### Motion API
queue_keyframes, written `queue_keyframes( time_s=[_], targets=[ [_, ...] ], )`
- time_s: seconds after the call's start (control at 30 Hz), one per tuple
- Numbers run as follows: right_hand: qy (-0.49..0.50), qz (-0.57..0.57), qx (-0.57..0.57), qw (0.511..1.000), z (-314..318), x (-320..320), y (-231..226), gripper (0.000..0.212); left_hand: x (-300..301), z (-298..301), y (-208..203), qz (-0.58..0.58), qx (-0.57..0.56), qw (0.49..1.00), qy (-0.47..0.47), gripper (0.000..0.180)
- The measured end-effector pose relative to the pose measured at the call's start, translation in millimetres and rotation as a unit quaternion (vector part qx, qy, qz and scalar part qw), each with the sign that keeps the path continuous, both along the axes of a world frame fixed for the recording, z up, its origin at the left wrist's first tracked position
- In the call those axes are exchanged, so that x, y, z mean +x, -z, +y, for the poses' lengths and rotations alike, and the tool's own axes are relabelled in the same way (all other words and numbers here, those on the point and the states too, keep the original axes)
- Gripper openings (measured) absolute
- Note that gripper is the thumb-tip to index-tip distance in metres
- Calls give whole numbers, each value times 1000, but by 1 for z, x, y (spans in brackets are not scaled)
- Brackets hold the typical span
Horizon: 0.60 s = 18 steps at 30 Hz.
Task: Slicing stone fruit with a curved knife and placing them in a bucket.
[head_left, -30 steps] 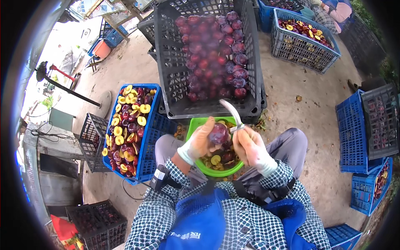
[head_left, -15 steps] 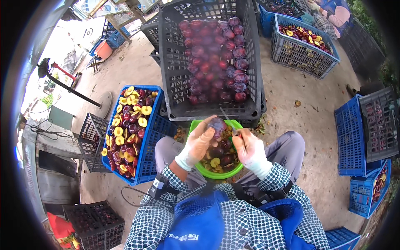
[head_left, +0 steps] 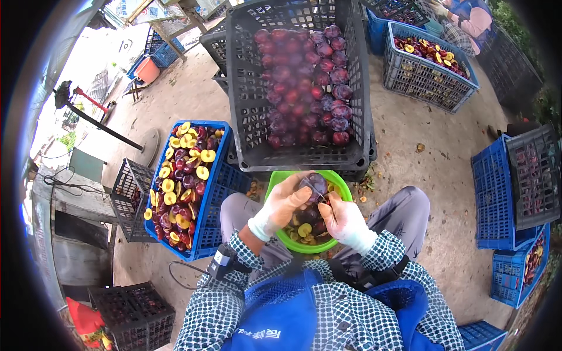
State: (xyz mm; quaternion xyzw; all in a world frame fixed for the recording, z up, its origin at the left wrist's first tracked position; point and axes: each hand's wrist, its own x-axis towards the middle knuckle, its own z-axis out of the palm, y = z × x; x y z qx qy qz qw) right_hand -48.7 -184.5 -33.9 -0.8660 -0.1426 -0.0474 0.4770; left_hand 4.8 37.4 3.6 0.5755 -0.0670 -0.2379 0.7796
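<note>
Over the bright green basin (head_left: 308,248) between my knees, my left hand (head_left: 282,206) is closed around a dark purple plum (head_left: 313,182). My right hand (head_left: 346,222) grips a small knife (head_left: 317,192), its handle hidden by the fingers and its thin blade lying against the plum. Both hands wear pale gloves that leave the fingers bare. Inside the basin, below my hands, are dark plums and yellow-fleshed pieces (head_left: 305,230). Just beyond the basin stands a large black crate (head_left: 304,159) with whole plums (head_left: 301,88) in it.
Close on my left, a blue crate (head_left: 215,193) holds halved plums (head_left: 178,187). Another crate of halves (head_left: 427,88) stands at the far right, near another person (head_left: 468,23). Stacked blue and black crates (head_left: 489,193) line the right side. A black pole (head_left: 102,124) rises at the left.
My right hand has come in closer to the left. The knife blade, raised above the basin before, now rests against the plum. The plum has shifted slightly right and down.
</note>
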Motion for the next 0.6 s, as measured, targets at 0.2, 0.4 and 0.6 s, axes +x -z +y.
queue_keyframes(
  time_s=[0.2,0.4,0.6],
  targets=[
    [19,4,81,997,10,3,-6,30,-7,-5,21,129,-156,979,9,70],
    [-23,12,51,998,-4,4,-2,37,-12,-27,-8,-136,32,988,-64,64],
    [-3,26,55,998,0,0,-4,34,-14,-13,1,13,39,999,-30,77]
  ],
)
